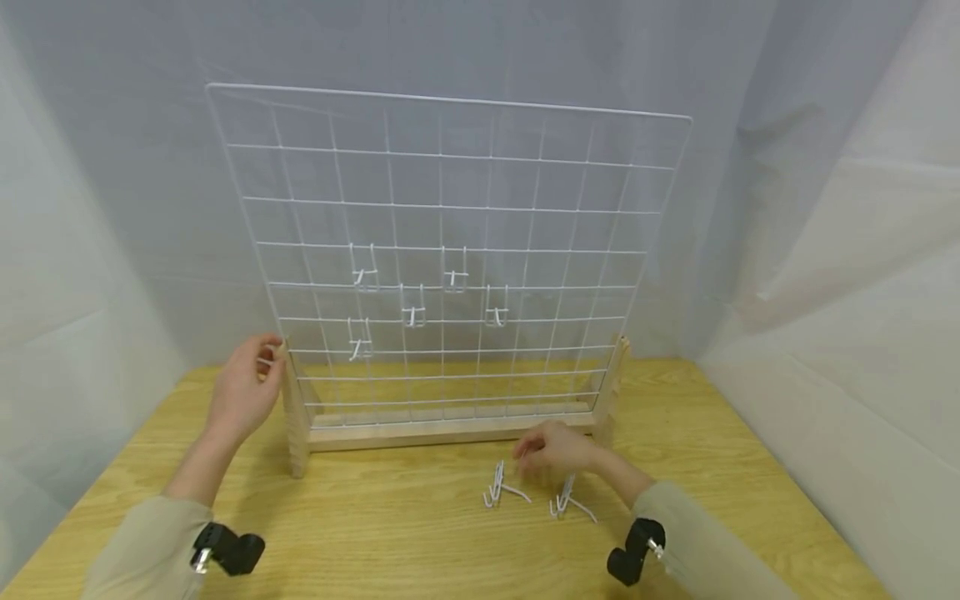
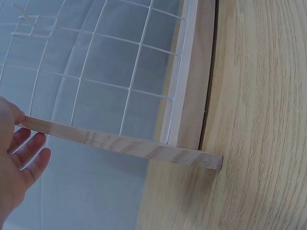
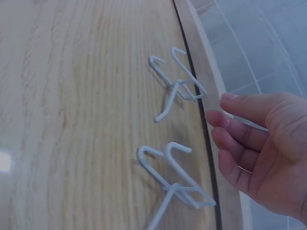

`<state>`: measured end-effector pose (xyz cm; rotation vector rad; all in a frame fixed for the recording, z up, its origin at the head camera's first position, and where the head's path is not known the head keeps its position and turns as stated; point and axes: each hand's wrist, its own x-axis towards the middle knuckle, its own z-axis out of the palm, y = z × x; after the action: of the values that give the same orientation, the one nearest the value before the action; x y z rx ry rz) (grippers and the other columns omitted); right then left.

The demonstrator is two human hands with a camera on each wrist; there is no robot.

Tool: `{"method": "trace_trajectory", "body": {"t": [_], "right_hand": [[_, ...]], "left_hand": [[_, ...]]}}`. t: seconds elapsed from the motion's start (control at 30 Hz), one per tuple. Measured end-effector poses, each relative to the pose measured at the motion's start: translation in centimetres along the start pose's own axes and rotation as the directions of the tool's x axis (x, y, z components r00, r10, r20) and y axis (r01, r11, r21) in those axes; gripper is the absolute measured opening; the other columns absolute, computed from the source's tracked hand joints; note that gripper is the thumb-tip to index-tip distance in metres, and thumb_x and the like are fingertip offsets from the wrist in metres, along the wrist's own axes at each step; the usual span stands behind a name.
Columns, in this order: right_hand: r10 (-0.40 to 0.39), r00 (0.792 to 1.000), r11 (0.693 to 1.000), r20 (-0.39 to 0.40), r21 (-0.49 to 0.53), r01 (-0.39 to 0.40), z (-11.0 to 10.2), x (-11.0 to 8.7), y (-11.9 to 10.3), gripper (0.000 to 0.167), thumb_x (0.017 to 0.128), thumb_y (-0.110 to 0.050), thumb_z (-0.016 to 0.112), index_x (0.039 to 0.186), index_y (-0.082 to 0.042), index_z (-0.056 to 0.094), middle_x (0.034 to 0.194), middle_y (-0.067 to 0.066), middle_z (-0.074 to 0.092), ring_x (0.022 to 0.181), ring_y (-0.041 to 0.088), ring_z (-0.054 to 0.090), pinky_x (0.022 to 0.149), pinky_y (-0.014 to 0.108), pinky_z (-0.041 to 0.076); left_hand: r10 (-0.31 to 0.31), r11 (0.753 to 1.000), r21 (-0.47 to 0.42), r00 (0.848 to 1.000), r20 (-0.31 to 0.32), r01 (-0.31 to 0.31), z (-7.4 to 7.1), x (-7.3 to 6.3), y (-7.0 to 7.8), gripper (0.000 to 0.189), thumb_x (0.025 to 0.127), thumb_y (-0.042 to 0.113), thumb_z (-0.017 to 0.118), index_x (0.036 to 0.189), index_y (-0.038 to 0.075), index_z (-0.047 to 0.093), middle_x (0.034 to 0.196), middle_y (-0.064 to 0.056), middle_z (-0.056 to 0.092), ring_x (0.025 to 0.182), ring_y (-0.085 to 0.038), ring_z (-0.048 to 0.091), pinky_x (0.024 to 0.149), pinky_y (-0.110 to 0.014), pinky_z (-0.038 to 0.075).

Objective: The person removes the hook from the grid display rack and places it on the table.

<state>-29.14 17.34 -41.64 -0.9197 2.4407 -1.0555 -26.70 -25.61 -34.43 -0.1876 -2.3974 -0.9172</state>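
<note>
A white wire grid panel (image 1: pixel 465 208) stands upright in a wooden stand (image 1: pixel 450 433), with several white wire hooks (image 1: pixel 453 271) hung on it. At the panel's left side, my left hand (image 1: pixel 246 387) pinches the top end of the stand's wooden side post (image 2: pixel 120 145) between thumb and fingers. Two loose white wire hooks lie on the table in front of the stand, a left one (image 1: pixel 498 486) and a right one (image 1: pixel 567 498). My right hand (image 1: pixel 558 450), fingers loosely bent and holding nothing, hovers just behind them, apart from both in the right wrist view.
The wood-grain table (image 1: pixel 375 517) carries the stand near its back edge. Pale sheeting (image 1: pixel 480 50) hangs behind the grid and along both sides. Another post (image 1: pixel 615 387) holds the grid's right side.
</note>
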Motion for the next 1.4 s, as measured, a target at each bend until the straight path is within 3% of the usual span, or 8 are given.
{"method": "trace_trajectory", "body": {"t": [0.43,0.6,0.83,1.1,1.3,1.4], "right_hand": [[0.034,0.999,0.999,-0.038,0.029,-0.033,-2.2,-0.4,-1.4,0.02,0.09,-0.013,0.059,0.103,0.001,0.064,0.086,0.004,0.066,0.077,0.02,0.059,0.066,0.037,0.051],[0.052,0.997,0.998,-0.061,0.027,-0.05,-2.9,-0.5,-2.2,0.018,0.091,-0.016,0.059,0.103,-0.005,0.065,0.087,0.001,0.066,0.077,0.016,0.058,0.066,0.033,0.05],[0.046,0.995,0.994,-0.085,0.099,-0.037,-3.8,-0.7,-3.3,0.027,0.091,-0.016,0.058,0.107,0.005,0.061,0.087,0.003,0.066,0.078,0.017,0.057,0.067,0.034,0.048],[0.012,0.995,0.995,-0.103,0.103,-0.001,-4.9,-0.6,-4.3,0.023,0.092,-0.013,0.057,0.107,0.004,0.062,0.088,0.005,0.065,0.078,0.019,0.058,0.067,0.032,0.05],[0.015,0.993,0.992,-0.118,0.13,0.001,-5.5,-0.6,-5.0,0.025,0.092,-0.014,0.057,0.109,0.003,0.062,0.089,0.006,0.064,0.083,0.028,0.057,0.075,0.046,0.048],[0.004,0.992,0.993,-0.128,0.12,0.012,-5.8,-0.5,-5.3,0.026,0.092,-0.015,0.057,0.109,0.004,0.061,0.089,0.006,0.065,0.082,0.028,0.057,0.074,0.046,0.049]], "left_hand": [[0.009,1.0,0.003,1.0,-0.023,-0.009,0.0,-0.1,0.2,0.027,0.092,0.005,0.049,0.115,-0.007,0.049,0.098,-0.025,0.053,0.085,-0.038,0.056,0.071,-0.046,0.046],[0.013,1.0,0.002,0.999,-0.033,-0.013,0.0,-0.1,0.3,0.026,0.092,0.004,0.049,0.115,-0.007,0.05,0.097,-0.024,0.054,0.085,-0.037,0.056,0.071,-0.044,0.046],[0.011,1.0,0.003,0.999,-0.03,-0.011,0.0,-0.2,0.3,0.026,0.091,0.004,0.049,0.114,-0.007,0.05,0.097,-0.024,0.054,0.085,-0.037,0.056,0.07,-0.044,0.046],[0.013,1.0,0.006,1.0,-0.027,-0.013,0.0,-0.2,0.2,0.026,0.091,0.004,0.049,0.115,-0.008,0.05,0.097,-0.024,0.054,0.084,-0.036,0.056,0.07,-0.043,0.046],[0.004,1.0,0.0,1.0,-0.027,-0.004,0.1,-0.1,0.1,0.027,0.092,0.004,0.049,0.116,-0.007,0.05,0.098,-0.024,0.054,0.085,-0.036,0.056,0.071,-0.043,0.046],[0.0,1.0,-0.001,1.0,-0.024,0.0,0.1,-0.1,0.0,0.027,0.092,0.004,0.048,0.116,-0.007,0.049,0.099,-0.024,0.054,0.086,-0.036,0.056,0.071,-0.043,0.045]]}}
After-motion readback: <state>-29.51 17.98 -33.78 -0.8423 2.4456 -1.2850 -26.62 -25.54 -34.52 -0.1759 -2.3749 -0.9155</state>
